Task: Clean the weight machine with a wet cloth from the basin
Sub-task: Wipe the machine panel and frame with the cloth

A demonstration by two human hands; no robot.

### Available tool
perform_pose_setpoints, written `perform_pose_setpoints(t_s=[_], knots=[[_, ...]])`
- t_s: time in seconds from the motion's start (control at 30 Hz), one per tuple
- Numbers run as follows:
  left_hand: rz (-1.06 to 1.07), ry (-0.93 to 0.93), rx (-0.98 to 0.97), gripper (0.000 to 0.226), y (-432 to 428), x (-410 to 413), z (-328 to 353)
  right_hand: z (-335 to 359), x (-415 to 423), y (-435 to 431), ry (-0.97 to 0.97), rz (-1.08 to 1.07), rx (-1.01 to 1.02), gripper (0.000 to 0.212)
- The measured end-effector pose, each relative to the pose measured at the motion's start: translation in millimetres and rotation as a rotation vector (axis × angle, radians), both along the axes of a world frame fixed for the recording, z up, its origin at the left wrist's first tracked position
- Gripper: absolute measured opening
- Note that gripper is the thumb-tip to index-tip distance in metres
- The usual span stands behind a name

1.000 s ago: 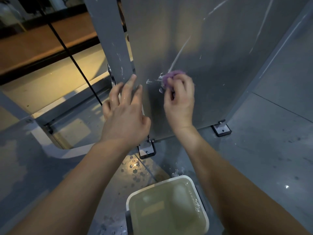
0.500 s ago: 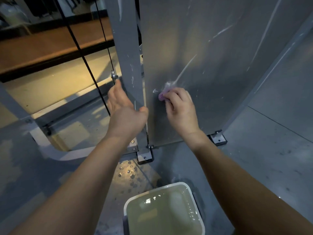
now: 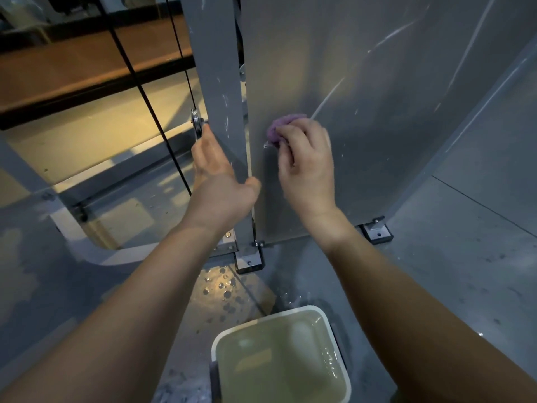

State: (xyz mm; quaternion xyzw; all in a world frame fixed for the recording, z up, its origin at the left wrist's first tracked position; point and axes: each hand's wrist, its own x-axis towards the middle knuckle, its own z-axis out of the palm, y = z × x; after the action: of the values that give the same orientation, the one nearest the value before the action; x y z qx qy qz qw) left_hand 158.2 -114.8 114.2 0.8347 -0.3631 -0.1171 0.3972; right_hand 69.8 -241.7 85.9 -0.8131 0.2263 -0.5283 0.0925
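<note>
Nearest, on the droplet-spotted floor [image 3: 465, 271], a white-rimmed basin [image 3: 293, 310] holds cloudy yellowish water. Beyond it the left hand [image 3: 219, 175] wraps the grey upright post [image 3: 215, 68]. The right hand [image 3: 308, 161], fingers curled, presses a crumpled purple cloth [image 3: 283, 125] against the white-streaked grey side panel [image 3: 377, 112], near its left edge.

The cloth [image 3: 283, 128] is purple. The machine panel [image 3: 377, 97] is grey with white streaks. The basin [image 3: 322, 311] has a white rim and yellowish-green water.
</note>
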Motion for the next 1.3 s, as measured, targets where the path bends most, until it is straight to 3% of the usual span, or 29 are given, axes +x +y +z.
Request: perform_pose_setpoints(t_s=[0.13, 0.33, 0.47, 0.67, 0.83, 1.0, 1.17, 1.3], knots=[[-0.008, -0.027, -0.011, 0.103, 0.6, 0.5, -1.1, -32.4, -9.4, 7.1, 0.212, 0.068, 0.045, 0.019], [-0.05, -0.061, 0.009, 0.098, 5.1, 9.0, -2.0, -0.8, 6.6, 5.0, 0.036, 0.055, -0.008, 0.018], [-0.053, -0.045, 0.018, 0.099, 6.2, 8.1, 1.5, -27.6, -3.2, 11.2, 0.244, 0.073, 0.031, 0.021], [-0.064, -0.067, 0.043, 0.1, 6.7, 9.1, 1.3, -1.8, 7.1, 5.7, 0.06, 0.078, -0.009, 0.019], [-0.048, -0.067, 0.078, 0.101, 6.0, 4.7, 5.7, -30.5, -10.2, 8.7, 0.259, 0.07, 0.023, 0.02], [-0.038, -0.064, 0.093, 0.1, 6.5, 6.8, 3.4, 6.5, -1.5, -4.6, -0.013, 0.033, -0.033, 0.019], [-0.023, -0.058, 0.105, 0.101, 5.8, 2.0, 6.5, -54.0, -19.1, 0.5, 0.367, 0.006, -0.033, 0.021], [0.005, -0.04, 0.109, 0.102, 4.8, 1.5, 6.7, -28.5, -20.7, 3.0, 0.229, -0.012, 0.046, 0.019]])
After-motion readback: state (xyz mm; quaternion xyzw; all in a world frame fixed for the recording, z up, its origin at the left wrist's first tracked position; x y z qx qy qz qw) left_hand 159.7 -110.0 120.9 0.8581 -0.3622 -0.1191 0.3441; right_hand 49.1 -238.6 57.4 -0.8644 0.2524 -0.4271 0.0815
